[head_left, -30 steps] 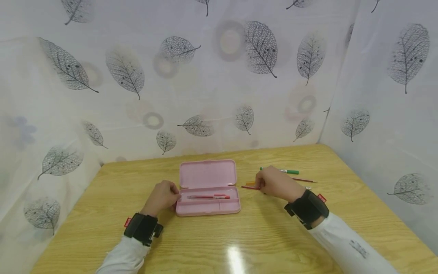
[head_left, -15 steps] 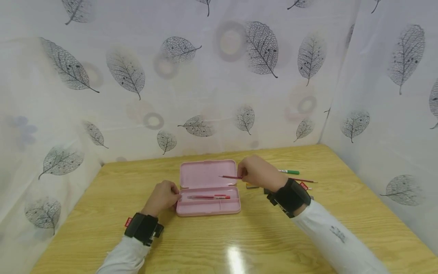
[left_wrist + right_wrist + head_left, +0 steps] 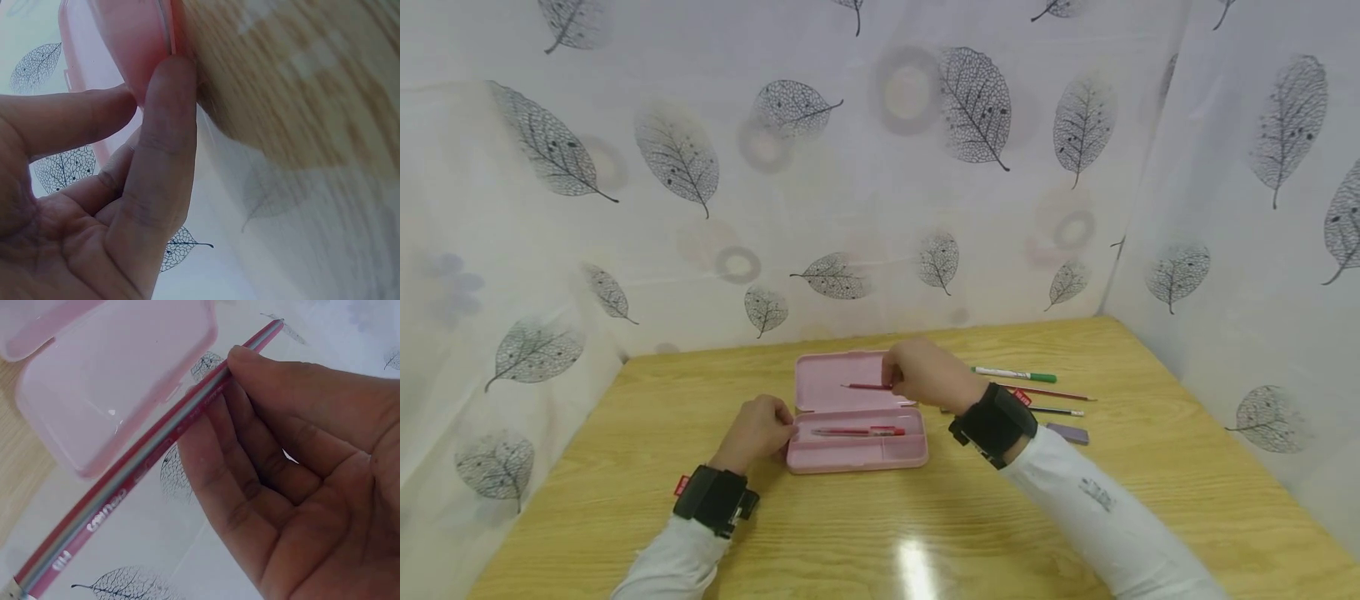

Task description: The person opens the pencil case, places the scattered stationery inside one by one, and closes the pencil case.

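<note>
There was the red pencil [image 3: 147, 449], up in the right hand [image 3: 927, 375], thumb against fingers, pinched across the barrel! It hung in front of the raised-back lid [image 3: 820, 371] of the pink pencil case [image 3: 835, 454], point off to the left; whether it brushed that lid was hard to call. Over on the other side, the left hand [image 3: 755, 433] had the case nipped at its left end, thumb and finger on the edge.

A light, stiff stick, that pencil, by the look of it, and the glossy barrel seemed ready to slip or roll under a lazy grip. The thin point looked the fragile bit, so mid-barrel was the sensible hold. The case looked like hard, light plastic, likely to skid if nudged; pinching it by the end rim made good sense, with the hinge side best spared.

Inside the back compartment lay a red pen [image 3: 857, 432]. Off to the right, a green marker [image 3: 1013, 373], another pencil [image 3: 1060, 392], a dark pencil [image 3: 1060, 411] and a purplish block [image 3: 1067, 433] sat on the table [image 3: 820, 533].
</note>
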{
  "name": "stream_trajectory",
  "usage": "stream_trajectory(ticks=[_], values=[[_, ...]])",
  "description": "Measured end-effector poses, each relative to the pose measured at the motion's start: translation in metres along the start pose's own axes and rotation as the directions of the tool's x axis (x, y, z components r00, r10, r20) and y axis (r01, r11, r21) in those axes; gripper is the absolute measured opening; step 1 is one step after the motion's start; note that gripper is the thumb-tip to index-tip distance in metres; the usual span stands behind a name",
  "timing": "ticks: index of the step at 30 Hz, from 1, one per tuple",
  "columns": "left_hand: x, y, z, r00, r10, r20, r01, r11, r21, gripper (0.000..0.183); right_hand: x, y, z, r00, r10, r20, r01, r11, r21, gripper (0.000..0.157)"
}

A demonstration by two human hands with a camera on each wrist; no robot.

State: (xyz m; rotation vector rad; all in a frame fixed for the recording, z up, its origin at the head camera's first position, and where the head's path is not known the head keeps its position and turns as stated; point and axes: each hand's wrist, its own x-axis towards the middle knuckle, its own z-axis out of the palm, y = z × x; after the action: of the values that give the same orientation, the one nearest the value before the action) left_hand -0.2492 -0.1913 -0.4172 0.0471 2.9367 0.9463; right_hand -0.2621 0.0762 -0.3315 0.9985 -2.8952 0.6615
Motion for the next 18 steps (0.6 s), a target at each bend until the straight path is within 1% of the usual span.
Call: stream_trajectory(ticks=[6,11,15,18], values=[[0.000,0.000,-0.001,1.000,0.014,-0.003,-0.014,1.000,0.014,0.010,0.011,-0.010,0.008,0.998,-0.056,0.015,0.056,0.998,-0.017,0.011],[-0.001,0.000,-0.001,1.000,0.015,-0.002,-0.015,1.000,0.014,0.010,0.019,-0.018,0.013,0.995,-0.095,0.029,0.096,0.995,-0.009,0.008],[-0.001,0.000,-0.001,1.000,0.021,-0.006,-0.021,1.000,0.022,0.011,0.024,-0.023,0.016,0.995,-0.095,0.039,0.095,0.995,0.002,0.010],[0.000,0.000,-0.001,0.999,0.038,-0.017,-0.038,0.999,0.037,0.011,0.029,-0.026,0.019,0.994,-0.094,0.055,0.093,0.995,0.022,0.008]])
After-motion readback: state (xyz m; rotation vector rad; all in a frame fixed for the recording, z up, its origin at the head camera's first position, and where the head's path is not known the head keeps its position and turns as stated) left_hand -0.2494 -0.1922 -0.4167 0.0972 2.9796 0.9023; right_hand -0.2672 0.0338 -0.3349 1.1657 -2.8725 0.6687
